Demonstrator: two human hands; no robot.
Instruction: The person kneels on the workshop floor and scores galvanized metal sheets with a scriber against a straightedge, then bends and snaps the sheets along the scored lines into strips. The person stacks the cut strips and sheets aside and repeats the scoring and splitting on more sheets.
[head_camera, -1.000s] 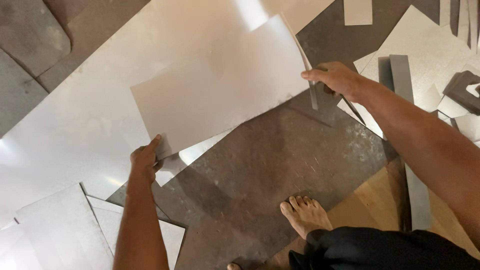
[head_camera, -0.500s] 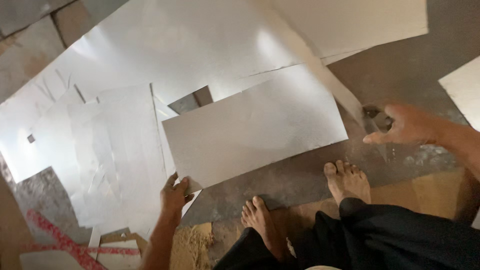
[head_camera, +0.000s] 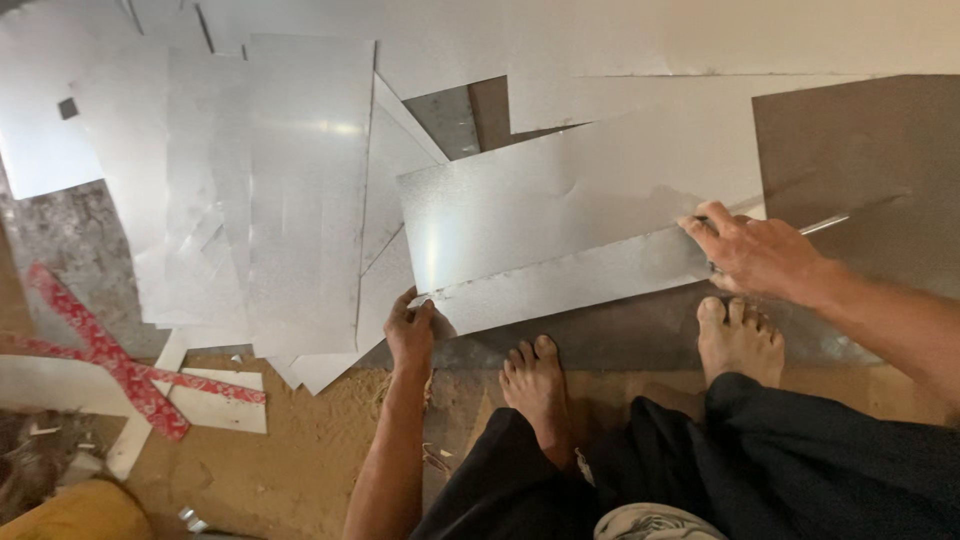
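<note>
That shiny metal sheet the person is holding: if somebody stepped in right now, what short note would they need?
Left hand: grips the near left corner of the metal sheet.
Right hand: grips the sheet's right edge; a thin metal rod pokes out beside it.
Sheet: held tilted, just above the floor, in front of the bare feet.
Done: the sheet is up off the floor in both hands.
Left: it is not yet set down. A stack of similar sheets lies to the left, red crossed strips beyond.

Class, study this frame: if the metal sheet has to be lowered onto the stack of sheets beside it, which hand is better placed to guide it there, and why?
Probably the left hand: it grips the metal sheet at the corner nearest the stack of sheets. The right hand holds the far end.
</note>
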